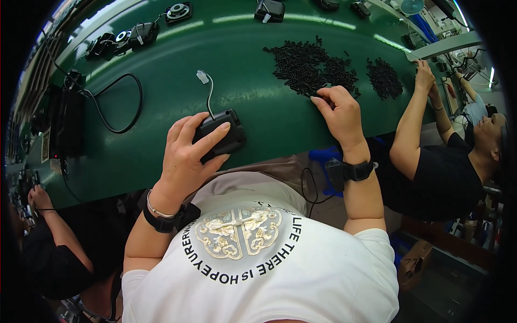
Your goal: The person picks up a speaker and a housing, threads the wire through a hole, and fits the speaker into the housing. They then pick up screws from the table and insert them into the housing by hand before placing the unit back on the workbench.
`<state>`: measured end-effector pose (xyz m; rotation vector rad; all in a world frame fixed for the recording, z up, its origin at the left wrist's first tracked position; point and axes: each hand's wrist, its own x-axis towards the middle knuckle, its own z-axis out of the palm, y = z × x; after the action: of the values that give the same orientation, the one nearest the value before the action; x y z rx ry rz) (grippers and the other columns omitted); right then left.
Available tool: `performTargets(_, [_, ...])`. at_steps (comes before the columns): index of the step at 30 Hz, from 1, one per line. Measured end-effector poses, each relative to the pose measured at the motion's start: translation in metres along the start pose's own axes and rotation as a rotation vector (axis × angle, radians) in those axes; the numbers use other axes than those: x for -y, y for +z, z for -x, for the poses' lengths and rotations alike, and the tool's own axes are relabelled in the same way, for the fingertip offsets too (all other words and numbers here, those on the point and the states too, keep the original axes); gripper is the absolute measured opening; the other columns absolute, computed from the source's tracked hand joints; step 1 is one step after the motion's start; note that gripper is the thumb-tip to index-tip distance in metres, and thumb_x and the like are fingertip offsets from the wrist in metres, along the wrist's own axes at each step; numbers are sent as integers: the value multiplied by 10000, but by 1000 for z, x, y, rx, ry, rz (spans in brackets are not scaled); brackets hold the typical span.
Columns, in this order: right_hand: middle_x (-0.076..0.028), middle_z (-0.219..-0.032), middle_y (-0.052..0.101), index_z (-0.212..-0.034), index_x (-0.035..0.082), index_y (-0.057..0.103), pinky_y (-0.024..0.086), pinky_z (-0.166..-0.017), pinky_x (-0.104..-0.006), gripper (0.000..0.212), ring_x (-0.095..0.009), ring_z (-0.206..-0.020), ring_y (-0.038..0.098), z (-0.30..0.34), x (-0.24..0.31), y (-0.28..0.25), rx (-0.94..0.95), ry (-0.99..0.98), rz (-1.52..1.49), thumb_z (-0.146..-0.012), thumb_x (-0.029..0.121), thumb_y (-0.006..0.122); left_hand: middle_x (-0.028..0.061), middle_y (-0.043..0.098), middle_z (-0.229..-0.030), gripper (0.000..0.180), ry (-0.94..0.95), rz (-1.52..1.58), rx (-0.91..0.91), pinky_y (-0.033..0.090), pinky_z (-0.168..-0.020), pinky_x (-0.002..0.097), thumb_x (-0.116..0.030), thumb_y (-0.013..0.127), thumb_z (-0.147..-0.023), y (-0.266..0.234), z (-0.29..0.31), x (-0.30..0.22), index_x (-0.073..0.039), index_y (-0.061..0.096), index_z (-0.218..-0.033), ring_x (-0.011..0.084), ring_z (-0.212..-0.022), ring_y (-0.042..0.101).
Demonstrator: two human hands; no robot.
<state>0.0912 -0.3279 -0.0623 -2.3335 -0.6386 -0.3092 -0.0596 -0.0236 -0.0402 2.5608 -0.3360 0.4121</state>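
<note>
My left hand point(188, 145) is closed around a black plastic box point(230, 141) near the front edge of the green table, fingers over its top and thumb along the near side. A thin lead point(209, 96) rises from the box and ends in a white plug point(202, 77). To the right, my right hand point(340, 110) is at the near edge of a wide pile of small black rod-like parts point(304, 67). Its thumb and forefinger are pinched together; whatever sits between their tips is too small to make out.
A smaller heap of black parts point(384, 78) lies right of the big pile. A black cable loop point(141, 102) runs from a black device point(67, 121) at left. Speaker units point(142, 33) and black boxes point(269, 11) line the far side. Co-workers sit at right point(441, 167) and left point(62, 253).
</note>
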Motion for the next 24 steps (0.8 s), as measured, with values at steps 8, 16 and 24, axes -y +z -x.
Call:
performTargets(8, [-66,-844,660,-948,17,701,506,-638,-274,90,-160,-707,626,2,2,5,-38,-78,1,-868,51,726,150,583,-1269,660,3,8,-3,445,-996,459,-122,866,-604,-1,0,1,-218,703,-1236,355,-1150,550])
performTargets(16, [-53,-885,696,-972,-15,683,521,-702,-232,54,-115,-740,633,-2,17,4,-92,290,-773,-923,8,680,143,584,-1269,649,-5,-6,-7,447,-997,460,-135,866,-620,2,2,1,-229,697,-1240,352,-1145,548])
performTargets(24, [-27,-842,679,-966,-13,689,487,-687,-207,98,-77,-737,601,-6,80,20,386,265,-986,-912,61,721,139,586,-1269,636,1,-11,-6,443,-1004,461,-161,862,-638,0,1,2,-251,692,-1245,355,-1140,546])
